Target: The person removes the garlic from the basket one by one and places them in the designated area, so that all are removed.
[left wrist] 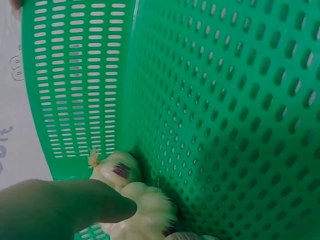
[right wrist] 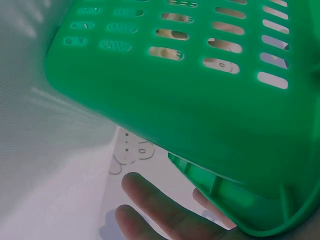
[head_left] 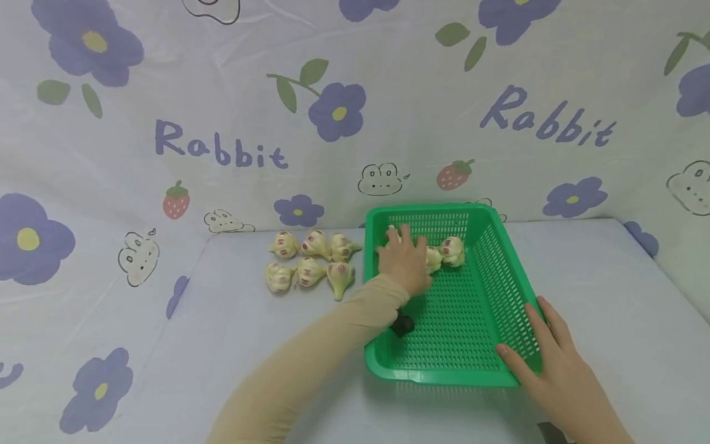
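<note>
Inside a green plastic basket (head_left: 460, 333), several garlic bulbs (head_left: 453, 251) lie against the far left end. My left hand (head_left: 405, 262) reaches over them, palm down with its fingers spread. In the left wrist view its thumb (left wrist: 95, 200) lies against a pale, purple-streaked garlic bulb (left wrist: 150, 212); the other fingers are out of that view. The bulbs under the palm are mostly hidden. At the near right corner, my right hand (head_left: 554, 364) holds the basket rim, thumb on the inner side and fingers outside. The right wrist view shows those fingers (right wrist: 165, 210) beside the rim.
Left of the basket, two rows of garlic bulbs (head_left: 310, 271) lie on the white table cloth (head_left: 238, 345). Behind stands a patterned cloth backdrop (head_left: 421, 98). A small black device (head_left: 402, 324) sits at my left wrist, inside the basket's near left side.
</note>
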The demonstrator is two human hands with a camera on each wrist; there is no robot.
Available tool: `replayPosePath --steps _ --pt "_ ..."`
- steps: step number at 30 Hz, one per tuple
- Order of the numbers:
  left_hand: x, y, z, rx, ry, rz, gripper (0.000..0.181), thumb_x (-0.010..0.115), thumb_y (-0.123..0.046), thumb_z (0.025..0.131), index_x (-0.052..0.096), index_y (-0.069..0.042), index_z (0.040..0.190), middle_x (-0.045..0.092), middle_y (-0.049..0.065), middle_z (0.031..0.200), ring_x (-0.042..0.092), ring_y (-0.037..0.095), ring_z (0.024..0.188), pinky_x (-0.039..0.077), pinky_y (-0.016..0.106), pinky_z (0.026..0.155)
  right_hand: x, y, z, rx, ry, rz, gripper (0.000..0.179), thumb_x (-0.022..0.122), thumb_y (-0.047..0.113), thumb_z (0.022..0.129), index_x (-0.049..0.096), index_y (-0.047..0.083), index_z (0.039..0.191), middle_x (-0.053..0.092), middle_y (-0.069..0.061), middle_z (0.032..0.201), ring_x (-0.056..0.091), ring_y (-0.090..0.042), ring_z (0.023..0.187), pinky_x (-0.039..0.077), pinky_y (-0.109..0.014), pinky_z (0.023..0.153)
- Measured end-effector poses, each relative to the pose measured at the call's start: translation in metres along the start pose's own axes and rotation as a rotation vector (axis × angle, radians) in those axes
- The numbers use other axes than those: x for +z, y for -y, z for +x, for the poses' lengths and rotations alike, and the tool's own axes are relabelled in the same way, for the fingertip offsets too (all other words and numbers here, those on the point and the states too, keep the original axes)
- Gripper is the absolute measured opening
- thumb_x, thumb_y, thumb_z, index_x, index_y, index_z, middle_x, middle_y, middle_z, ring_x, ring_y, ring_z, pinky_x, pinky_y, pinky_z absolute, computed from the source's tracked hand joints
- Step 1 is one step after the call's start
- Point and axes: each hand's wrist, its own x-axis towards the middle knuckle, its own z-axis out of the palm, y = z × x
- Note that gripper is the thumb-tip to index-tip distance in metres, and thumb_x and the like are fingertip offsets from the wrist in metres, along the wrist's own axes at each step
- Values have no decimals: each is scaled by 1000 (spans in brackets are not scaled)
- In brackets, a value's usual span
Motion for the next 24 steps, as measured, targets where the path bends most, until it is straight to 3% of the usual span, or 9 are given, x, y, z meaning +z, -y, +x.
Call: replayPosePath --steps 14,24 --pt "6 -6 6 -33 60 27 76 68 -60 93 41 -23 154 38 14 150 43 34 136 57 43 90 -2 1 0 -7 5 5 91 63 47 102 16 0 165 11 -25 171 45 -60 133 44 -78 87" --pt "6 -13 4 -31 86 18 58 65 -47 98 46 -22 147 45 9 138 46 27 121 55 35 78 -3 0 1 -14 5 -4 90 64 45 102 18 -2 164 13 -27 169 45 -58 132 46 -77 86"
